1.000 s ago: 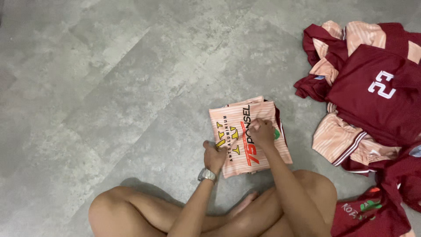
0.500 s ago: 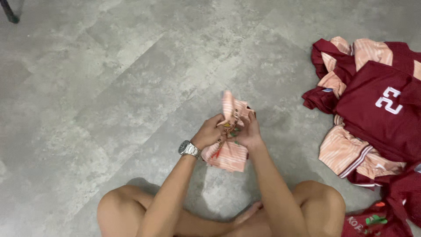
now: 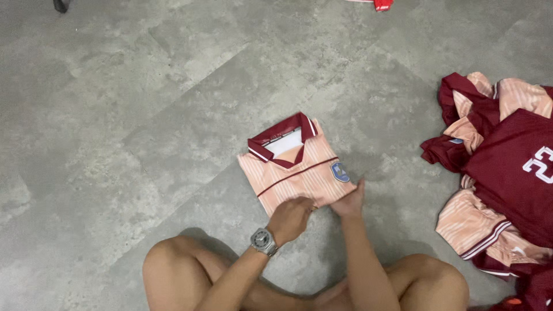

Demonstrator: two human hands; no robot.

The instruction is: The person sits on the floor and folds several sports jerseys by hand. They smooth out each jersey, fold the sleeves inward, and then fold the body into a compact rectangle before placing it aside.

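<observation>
A folded peach-striped jersey [image 3: 299,170] with a maroon collar and a small blue crest lies collar-up on the grey floor in front of my crossed legs. My left hand [image 3: 291,217], with a grey watch on its wrist, rests curled on the near edge of the jersey. My right hand [image 3: 348,201] lies flat against the near right corner, just below the crest. Both hands press on the cloth; neither lifts it.
A heap of maroon and peach jerseys [image 3: 501,173] lies to the right on the floor. A small red item [image 3: 381,4] sits at the top edge. A dark object [image 3: 60,6] shows at the top left. My bare knees [image 3: 173,270] frame the bottom.
The jersey was held up bunched in both hands half a second ago. Now it lies flat, turned over with collar and crest facing up, and both hands rest on its near edge.
</observation>
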